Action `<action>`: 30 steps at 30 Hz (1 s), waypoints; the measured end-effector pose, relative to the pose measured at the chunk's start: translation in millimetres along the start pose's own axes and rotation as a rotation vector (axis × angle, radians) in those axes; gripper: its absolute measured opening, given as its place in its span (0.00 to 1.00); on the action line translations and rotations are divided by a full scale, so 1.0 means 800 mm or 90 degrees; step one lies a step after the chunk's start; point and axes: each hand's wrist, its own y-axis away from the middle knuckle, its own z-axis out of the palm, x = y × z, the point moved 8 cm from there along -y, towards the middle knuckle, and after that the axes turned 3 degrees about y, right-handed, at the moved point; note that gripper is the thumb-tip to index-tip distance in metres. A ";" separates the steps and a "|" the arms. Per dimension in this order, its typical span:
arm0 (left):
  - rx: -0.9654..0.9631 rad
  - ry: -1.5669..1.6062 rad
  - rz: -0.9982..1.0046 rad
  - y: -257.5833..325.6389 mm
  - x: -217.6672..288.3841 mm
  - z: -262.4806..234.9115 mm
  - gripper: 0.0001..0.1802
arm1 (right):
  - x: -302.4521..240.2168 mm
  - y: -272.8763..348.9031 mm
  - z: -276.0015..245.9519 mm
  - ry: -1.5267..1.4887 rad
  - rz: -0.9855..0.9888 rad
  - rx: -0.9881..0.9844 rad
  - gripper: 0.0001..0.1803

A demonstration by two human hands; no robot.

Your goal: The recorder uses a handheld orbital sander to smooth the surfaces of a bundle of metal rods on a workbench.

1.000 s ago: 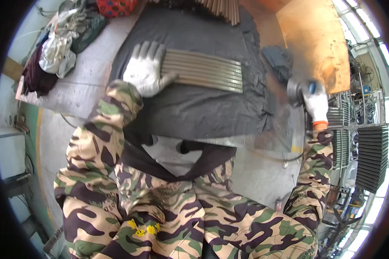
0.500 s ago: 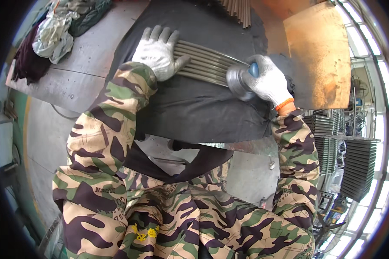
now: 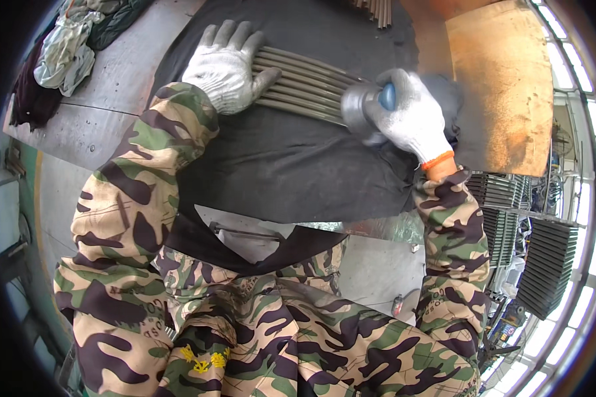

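A row of several slim metal tubes (image 3: 304, 85) lies side by side on a black cloth (image 3: 278, 175). Over their left ends rests my left hand (image 3: 225, 76) in a white glove with grey fingertips; its fingers are stretched out, and the thumb lies across the tubes. My right hand (image 3: 414, 119), also gloved, with an orange cuff, is wrapped round a round silvery tool with a blue knob (image 3: 357, 111). That tool sits at the right ends of the tubes and hides them. Its underside is out of sight.
More metal tubes (image 3: 376, 12) lie at the table's far side. A rust-stained board (image 3: 500, 86) stands at the right, with stacked dark tubes (image 3: 546, 268) on a rack beyond. Heaped clothes (image 3: 66, 53) lie on the metal tabletop (image 3: 122, 79) at far left.
The view has shifted slightly, so the tubes and both hands appear a little higher and my left hand farther left. Both hands keep their hold and place on the tubes and tool.
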 end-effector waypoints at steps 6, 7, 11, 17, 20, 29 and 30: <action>-0.009 -0.003 0.040 0.005 0.001 0.008 0.41 | -0.006 -0.025 0.000 0.056 0.010 0.035 0.26; -0.013 0.009 0.028 0.005 -0.003 0.008 0.41 | -0.010 -0.017 0.001 0.058 -0.007 0.021 0.26; -0.039 0.010 0.027 0.007 -0.004 0.015 0.41 | -0.002 -0.023 0.006 0.064 0.002 0.010 0.26; 0.032 -0.011 0.042 0.003 -0.011 0.012 0.39 | -0.028 -0.009 0.001 0.053 -0.023 0.002 0.26; 0.051 -0.015 0.071 -0.006 -0.012 0.010 0.37 | -0.010 -0.034 -0.006 0.083 0.022 0.020 0.26; -0.021 -0.014 0.052 0.011 0.017 0.006 0.43 | 0.021 -0.010 0.005 0.035 0.009 0.034 0.22; -0.026 -0.021 0.050 0.018 0.013 0.006 0.44 | 0.007 -0.001 0.001 0.028 -0.029 0.040 0.22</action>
